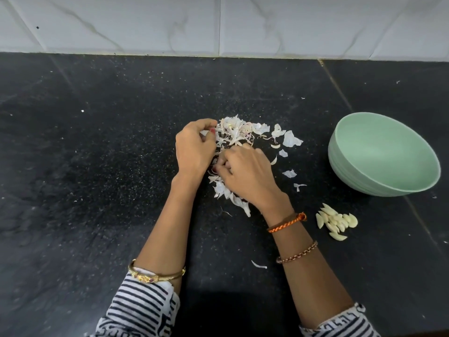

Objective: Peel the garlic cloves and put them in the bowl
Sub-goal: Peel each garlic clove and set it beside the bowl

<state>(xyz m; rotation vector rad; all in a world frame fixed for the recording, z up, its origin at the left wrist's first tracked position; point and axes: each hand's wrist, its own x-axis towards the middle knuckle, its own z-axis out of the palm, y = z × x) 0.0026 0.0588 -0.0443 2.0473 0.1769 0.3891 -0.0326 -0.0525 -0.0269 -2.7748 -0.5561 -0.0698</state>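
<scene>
My left hand (193,148) and my right hand (245,175) are close together over a heap of white garlic skins (234,132) in the middle of the black counter. Both hands have curled fingers that pinch something small between them; what it is stays hidden by the fingers. A pale green bowl (340,164) stands to the right, and nothing shows inside it. Several peeled garlic cloves (336,222) lie in a small pile on the counter in front of the bowl, right of my right wrist.
Loose skin flakes (290,173) are scattered right of the hands, and one (258,265) lies between my forearms. The black stone counter (97,166) runs back to a white marbled tile wall (218,25).
</scene>
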